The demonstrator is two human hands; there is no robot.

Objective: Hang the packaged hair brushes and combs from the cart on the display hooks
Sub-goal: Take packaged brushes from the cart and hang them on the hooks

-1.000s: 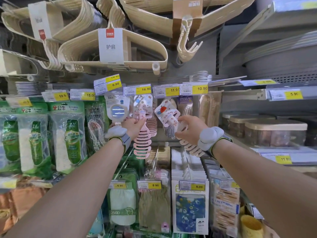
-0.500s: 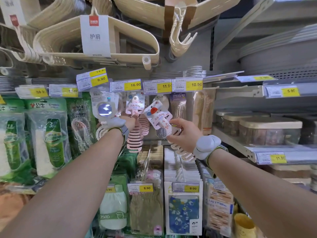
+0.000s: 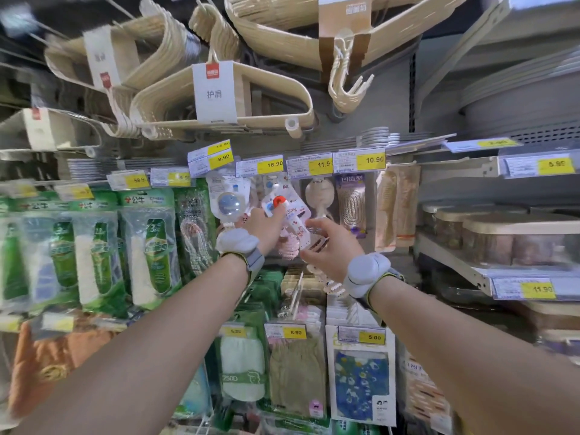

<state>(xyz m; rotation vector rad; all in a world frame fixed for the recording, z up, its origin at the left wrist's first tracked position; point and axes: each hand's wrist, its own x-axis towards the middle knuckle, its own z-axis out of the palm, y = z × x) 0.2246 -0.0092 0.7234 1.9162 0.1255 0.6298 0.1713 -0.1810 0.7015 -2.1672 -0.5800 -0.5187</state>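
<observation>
STORE AISLE: A packaged brush point(image 3: 290, 219), its white card marked with a red dot, is held tilted in front of the brush-and-comb section of the display, just below the 16.90 price tag point(image 3: 260, 167). I cannot make out the hook itself on my feed. The right hand point(image 3: 328, 248) holds the pack's lower half, thumb beneath and fingers curled over it, and pale comb teeth point(image 3: 331, 287) show under that wrist. The left hand point(image 3: 265, 229) is raised to the card's upper corner with its fingers bent against it. From here I cannot tell whether they pinch the card or only touch it. Each wrist carries a grey band point(image 3: 365, 273).

Pink combs point(image 3: 287, 244) hang just behind the pack. To the right, a cream brush point(image 3: 320, 193) and an oval brush pack point(image 3: 351, 202) hang beneath their own yellow tags. Green packets point(image 3: 147, 243) fill the hooks to the left, bundles of beige coat hangers point(image 3: 270, 95) hang overhead, and lidded containers point(image 3: 514, 237) stand on the shelf at far right.
</observation>
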